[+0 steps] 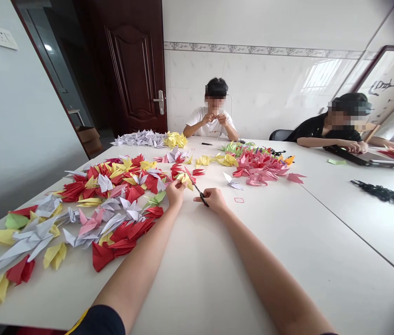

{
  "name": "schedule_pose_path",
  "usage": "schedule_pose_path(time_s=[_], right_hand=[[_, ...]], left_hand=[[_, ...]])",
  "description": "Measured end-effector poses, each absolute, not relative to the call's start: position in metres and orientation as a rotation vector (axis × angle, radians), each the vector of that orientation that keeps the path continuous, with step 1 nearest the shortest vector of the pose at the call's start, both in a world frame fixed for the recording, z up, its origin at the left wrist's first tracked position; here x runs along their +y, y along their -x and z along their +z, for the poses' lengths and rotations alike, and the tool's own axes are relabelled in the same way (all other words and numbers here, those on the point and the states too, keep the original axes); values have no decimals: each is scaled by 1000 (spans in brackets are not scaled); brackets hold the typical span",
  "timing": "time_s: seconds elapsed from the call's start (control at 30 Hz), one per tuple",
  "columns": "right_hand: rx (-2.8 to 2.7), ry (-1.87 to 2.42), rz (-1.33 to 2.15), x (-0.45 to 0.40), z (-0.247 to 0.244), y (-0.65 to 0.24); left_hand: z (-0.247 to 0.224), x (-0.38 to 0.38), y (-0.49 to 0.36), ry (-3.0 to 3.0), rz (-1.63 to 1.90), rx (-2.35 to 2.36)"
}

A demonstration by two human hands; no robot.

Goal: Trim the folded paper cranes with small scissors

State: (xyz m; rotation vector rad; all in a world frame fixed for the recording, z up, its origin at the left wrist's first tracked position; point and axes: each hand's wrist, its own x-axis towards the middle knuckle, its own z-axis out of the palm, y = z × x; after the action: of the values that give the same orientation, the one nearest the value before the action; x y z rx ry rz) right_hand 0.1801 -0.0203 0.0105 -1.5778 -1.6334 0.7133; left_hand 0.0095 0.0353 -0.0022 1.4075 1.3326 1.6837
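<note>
A yellow folded paper crane (185, 180) is pinched in the fingers of my left hand (175, 192), above the middle of the white table. My right hand (213, 201) grips a pair of black-handled scissors (202, 198). Their blades point up and left, close by the crane; whether they touch the paper I cannot tell. A big heap of red, yellow, white and pink paper cranes (113, 186) spreads over the table left of my hands. Past my right hand, a single white crane (234, 181) lies near a small red outlined mark (239, 200) on the tabletop.
A pink and red crane pile (258, 165) lies ahead on the right. White cranes (141, 138) and yellow ones (175, 139) sit at the far edge. Across the table (288, 260) a person (214, 121) works with both hands; others sit at right, near tangled black cords (385, 193).
</note>
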Motion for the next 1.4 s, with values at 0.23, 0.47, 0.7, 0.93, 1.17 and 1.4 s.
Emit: schedule_pose_path(time_s=[0.23, 0.47, 0.7, 0.93, 1.17, 1.4], right_hand=[[-1730, 1646, 592, -23, 13, -175], [-1717, 1678, 563, -21, 12, -174], [-1729, 1679, 558, -22, 13, -173], [-1764, 1644, 564, -21, 11, -175], [-1751, 1707, 483, -24, 15, -172], [-1797, 1766, 327, -25, 15, -168]], left_hand=[[-8, 41, -7, -1385, 1755, 1318], [-4, 38, -8, -1313, 1786, 1295], [1, 35, -9, -1225, 1771, 1164], [0, 34, -9, -1169, 1750, 1159], [2, 32, -8, -1194, 1821, 1185], [5, 28, -8, -1263, 1870, 1282]])
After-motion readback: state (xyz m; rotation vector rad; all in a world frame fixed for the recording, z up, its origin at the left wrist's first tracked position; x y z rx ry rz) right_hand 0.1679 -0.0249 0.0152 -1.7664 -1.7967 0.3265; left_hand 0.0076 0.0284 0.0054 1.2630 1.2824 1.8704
